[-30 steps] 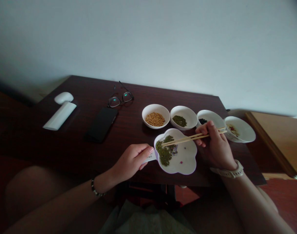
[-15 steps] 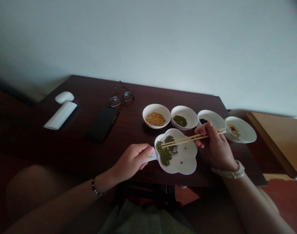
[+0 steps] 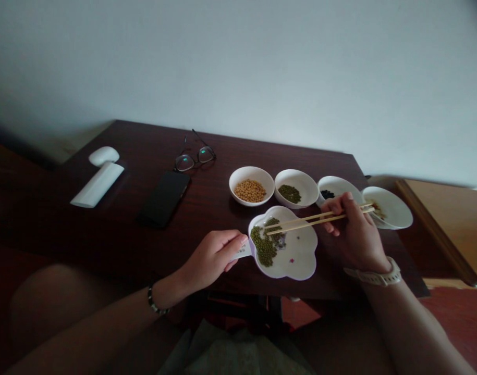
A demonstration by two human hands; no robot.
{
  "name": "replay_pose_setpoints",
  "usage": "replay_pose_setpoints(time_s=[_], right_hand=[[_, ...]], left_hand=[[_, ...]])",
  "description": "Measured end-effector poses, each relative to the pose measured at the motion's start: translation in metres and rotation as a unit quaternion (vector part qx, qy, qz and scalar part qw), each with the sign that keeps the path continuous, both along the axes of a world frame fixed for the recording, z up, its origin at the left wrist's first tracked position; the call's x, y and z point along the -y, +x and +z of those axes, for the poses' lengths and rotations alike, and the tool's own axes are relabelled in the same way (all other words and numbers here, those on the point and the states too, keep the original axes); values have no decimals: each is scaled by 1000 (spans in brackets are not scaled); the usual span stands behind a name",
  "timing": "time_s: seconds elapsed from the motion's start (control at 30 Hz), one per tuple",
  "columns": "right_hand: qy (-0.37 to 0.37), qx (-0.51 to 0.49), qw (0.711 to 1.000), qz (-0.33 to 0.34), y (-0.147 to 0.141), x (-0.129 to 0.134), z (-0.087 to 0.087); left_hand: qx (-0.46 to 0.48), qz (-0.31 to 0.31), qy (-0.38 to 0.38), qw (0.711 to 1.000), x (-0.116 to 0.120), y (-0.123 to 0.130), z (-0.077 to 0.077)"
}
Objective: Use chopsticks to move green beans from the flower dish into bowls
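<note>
My left hand (image 3: pixel 218 255) is closed round the short handle of a white, flower-shaped dish (image 3: pixel 301 260) with a purple rim. Green beans (image 3: pixel 264 250) lie in the dish's left part. In my right hand (image 3: pixel 351 229) is a pair of wooden chopsticks (image 3: pixel 304 223), their tips slightly apart over the beans; whether a bean is between them I cannot tell. Behind the dish stand a bowl of tan beans (image 3: pixel 249 191), a bowl of green beans (image 3: pixel 289 194), and a bowl with black beans (image 3: pixel 327 194), partly hidden by my right hand.
At the right end of the row, a white bowl (image 3: pixel 398 208) holds mixed reddish and pale bits. Glasses (image 3: pixel 195 159), a black phone (image 3: pixel 166 199) and a white case (image 3: pixel 97 185) lie on the dark table (image 3: pixel 144 140). A wall rises behind it.
My right hand has shifted a little to the right, drawing the chopsticks with it, and their tips have spread apart. My left hand and the dish stay nearly in place.
</note>
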State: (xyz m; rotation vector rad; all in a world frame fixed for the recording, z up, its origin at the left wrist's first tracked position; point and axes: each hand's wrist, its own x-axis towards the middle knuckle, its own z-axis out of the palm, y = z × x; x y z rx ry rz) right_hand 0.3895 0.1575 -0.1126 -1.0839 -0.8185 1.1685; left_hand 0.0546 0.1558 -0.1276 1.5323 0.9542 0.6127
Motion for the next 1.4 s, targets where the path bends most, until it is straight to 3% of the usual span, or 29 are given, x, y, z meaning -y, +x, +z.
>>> replay_pose_setpoints(time_s=[0.37,1.4], right_hand=[[-9,60,998,24,3,3,0],[1,11,1000,7,-4,1,0]], left_hand=[[-6,-4,7,1000,0,1,-2],[-12,-7,1,1000,-1,1,1]])
